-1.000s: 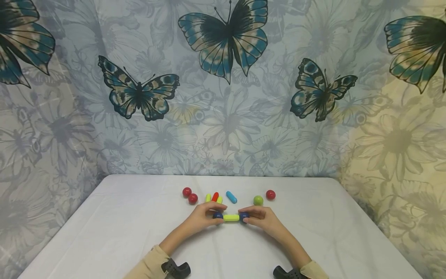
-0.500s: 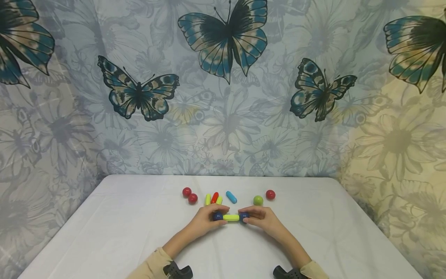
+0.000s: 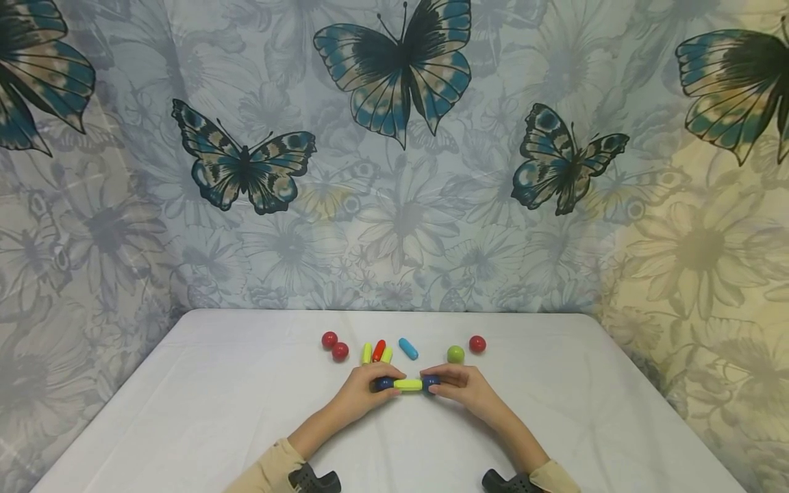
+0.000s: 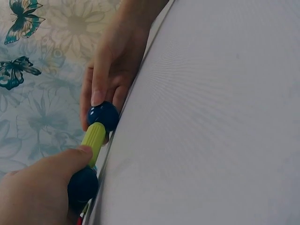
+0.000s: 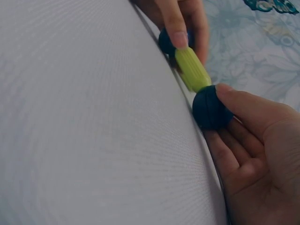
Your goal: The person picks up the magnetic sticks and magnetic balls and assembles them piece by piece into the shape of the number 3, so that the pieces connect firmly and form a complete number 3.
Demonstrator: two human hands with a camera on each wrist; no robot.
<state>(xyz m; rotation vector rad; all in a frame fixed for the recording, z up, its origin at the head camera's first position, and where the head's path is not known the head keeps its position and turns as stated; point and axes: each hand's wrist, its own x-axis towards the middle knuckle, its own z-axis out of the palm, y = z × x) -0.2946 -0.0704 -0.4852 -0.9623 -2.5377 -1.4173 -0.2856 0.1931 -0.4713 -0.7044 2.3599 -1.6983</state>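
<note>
A yellow-green toy rod [image 3: 408,385] joins two dark blue balls, one at each end, just above or on the white table. My left hand [image 3: 362,387] holds the rod's left end. Its thumb [image 4: 80,157] lies on the rod right beside the left blue ball [image 4: 83,183], and its fingers run behind. My right hand [image 3: 468,389] pinches the right blue ball [image 5: 209,108] between thumb and fingers. In the right wrist view the left blue ball [image 5: 167,41] is partly hidden by the left hand.
Behind the hands lie two red balls [image 3: 335,346], yellow-green rods [image 3: 367,352], a red rod [image 3: 379,350] and a blue rod [image 3: 408,348]. Further right are a green ball [image 3: 455,354] and another red ball [image 3: 477,344]. A butterfly-print cloth hangs behind the table [image 3: 246,411].
My left hand has slid slightly right, its thumb and fingertips moving from the left blue ball onto the rod's end. The right hand keeps its pinch and stays nearly still.
</note>
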